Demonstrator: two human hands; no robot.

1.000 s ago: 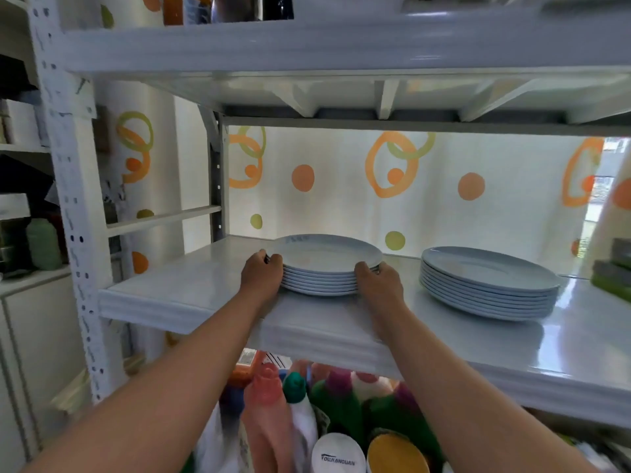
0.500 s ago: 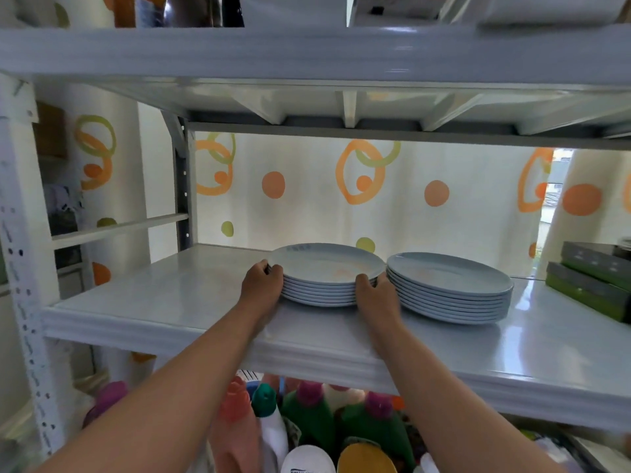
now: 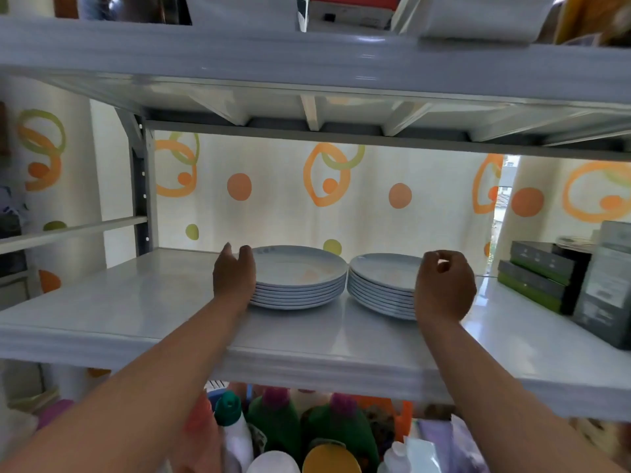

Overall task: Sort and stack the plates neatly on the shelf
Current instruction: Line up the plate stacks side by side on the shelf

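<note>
In the head view, two stacks of round pale-blue glossy plates are sitting side by side on the white glossy shelf (image 3: 102, 302), rims almost touching. The left stack of plates (image 3: 298, 278) is lying under the left hand (image 3: 235, 279), which is resting open against its left edge, fingers reaching up over the rim. The right stack of plates (image 3: 382, 285) is sitting just behind the right hand (image 3: 444, 288), which is hovering loosely curled in front of its right side; the hand is hiding that part of the stack, so I cannot tell whether it is touching a plate, though it is probably gripping nothing.

The risk, as I judge it, is lying in the narrow gap: any further push from the left hand is likely to be knocking rim against rim and skewing the right stack, or sliding it toward the dark grey-and-green flat boxes (image 3: 536, 278) standing near the right end of the slippery shelf.
</note>
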